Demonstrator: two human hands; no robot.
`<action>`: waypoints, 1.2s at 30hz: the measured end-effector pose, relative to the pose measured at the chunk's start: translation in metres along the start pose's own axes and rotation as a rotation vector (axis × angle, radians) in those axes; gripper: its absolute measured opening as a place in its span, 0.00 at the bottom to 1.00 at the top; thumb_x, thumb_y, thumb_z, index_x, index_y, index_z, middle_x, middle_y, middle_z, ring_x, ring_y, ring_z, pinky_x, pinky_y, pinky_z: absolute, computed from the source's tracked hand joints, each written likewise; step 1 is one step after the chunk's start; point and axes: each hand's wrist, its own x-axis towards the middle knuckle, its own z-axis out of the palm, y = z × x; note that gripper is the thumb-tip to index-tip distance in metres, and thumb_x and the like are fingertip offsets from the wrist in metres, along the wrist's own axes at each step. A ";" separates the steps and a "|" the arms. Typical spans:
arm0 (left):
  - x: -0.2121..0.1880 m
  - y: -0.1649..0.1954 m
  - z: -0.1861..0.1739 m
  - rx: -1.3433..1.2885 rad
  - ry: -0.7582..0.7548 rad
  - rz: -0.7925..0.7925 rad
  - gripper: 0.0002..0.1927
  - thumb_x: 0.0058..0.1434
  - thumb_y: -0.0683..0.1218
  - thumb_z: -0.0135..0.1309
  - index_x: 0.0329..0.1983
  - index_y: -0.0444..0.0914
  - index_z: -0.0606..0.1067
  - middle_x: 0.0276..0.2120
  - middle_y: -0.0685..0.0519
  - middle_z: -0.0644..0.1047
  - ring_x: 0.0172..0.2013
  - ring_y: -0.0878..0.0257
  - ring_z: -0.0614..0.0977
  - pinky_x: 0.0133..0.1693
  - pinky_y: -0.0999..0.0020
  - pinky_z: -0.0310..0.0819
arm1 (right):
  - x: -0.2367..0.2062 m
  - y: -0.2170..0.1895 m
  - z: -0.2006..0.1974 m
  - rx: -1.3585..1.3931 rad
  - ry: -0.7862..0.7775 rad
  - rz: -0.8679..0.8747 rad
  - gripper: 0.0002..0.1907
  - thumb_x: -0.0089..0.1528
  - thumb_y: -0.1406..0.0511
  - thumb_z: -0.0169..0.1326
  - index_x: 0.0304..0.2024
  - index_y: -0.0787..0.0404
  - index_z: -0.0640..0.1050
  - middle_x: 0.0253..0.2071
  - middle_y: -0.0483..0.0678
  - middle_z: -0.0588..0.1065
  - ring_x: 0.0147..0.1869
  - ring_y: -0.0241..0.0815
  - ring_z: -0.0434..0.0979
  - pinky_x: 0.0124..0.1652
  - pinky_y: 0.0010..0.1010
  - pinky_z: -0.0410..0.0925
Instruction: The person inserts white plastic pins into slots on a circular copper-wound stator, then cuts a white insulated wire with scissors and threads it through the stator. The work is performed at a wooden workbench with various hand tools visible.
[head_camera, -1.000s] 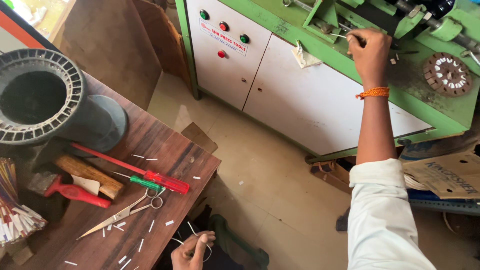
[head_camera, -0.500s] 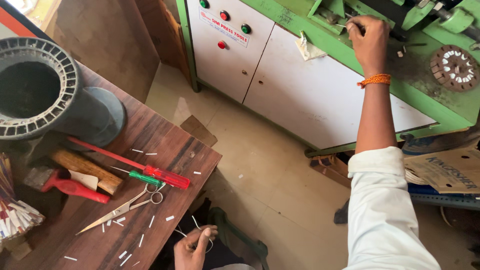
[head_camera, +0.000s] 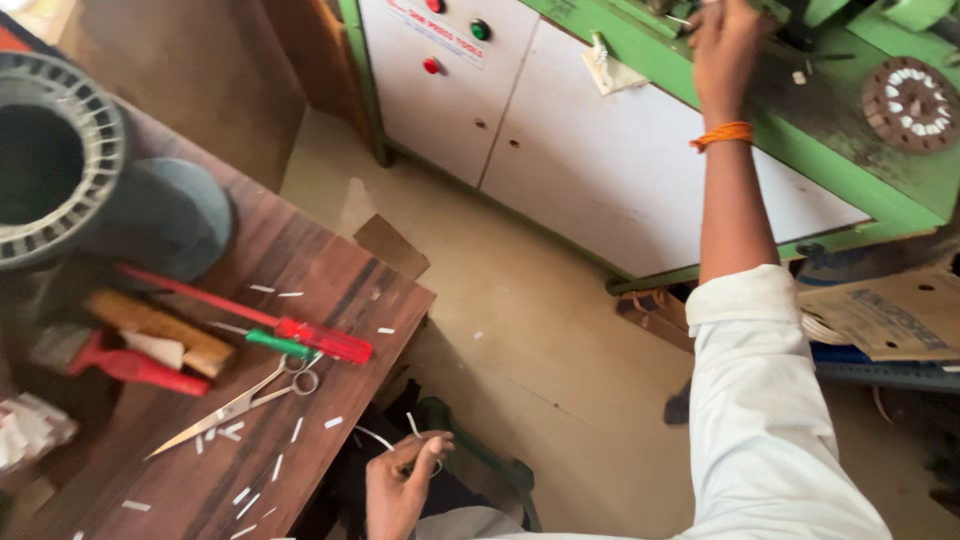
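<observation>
Nearby, scissors (head_camera: 240, 402), red screwdriver (head_camera: 250, 317), wooden table (head_camera: 330, 290)

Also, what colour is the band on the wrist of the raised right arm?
Orange; the wrist band shows clearly in the head view, just below the right hand.

I see soft, even daylight, brightest at the upper left corner. The white cabinet doors (head_camera: 560, 130) and the pale floor (head_camera: 520, 300) reflect it without harsh glare. Shadows are weak: a diffuse one lies under the wooden table (head_camera: 330, 330), and the space beneath its edge is dim. My right hand (head_camera: 725, 45) is motion-blurred at the top edge. The stator core (head_camera: 60, 160) at the left margin looks stretched and slightly soft.
</observation>
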 end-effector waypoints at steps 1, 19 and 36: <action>-0.003 0.003 -0.001 0.014 0.003 -0.005 0.15 0.62 0.47 0.56 0.34 0.30 0.85 0.33 0.50 0.88 0.32 0.68 0.85 0.36 0.73 0.78 | 0.001 -0.003 -0.002 0.167 0.007 0.129 0.11 0.73 0.69 0.46 0.41 0.69 0.79 0.32 0.48 0.81 0.30 0.38 0.80 0.34 0.30 0.70; -0.032 -0.021 -0.040 0.026 0.011 -0.007 0.14 0.61 0.48 0.57 0.34 0.33 0.86 0.32 0.51 0.89 0.30 0.66 0.86 0.34 0.72 0.80 | -0.003 -0.097 -0.025 0.081 -0.029 0.094 0.02 0.65 0.72 0.62 0.38 0.68 0.83 0.34 0.47 0.82 0.36 0.33 0.82 0.38 0.24 0.72; -0.063 -0.005 -0.041 0.197 -0.104 0.479 0.12 0.64 0.52 0.58 0.36 0.38 0.82 0.28 0.45 0.80 0.26 0.49 0.81 0.27 0.58 0.72 | -0.335 -0.188 -0.026 1.060 -0.763 0.751 0.20 0.71 0.54 0.59 0.36 0.62 0.70 0.47 0.60 0.80 0.47 0.48 0.82 0.46 0.41 0.76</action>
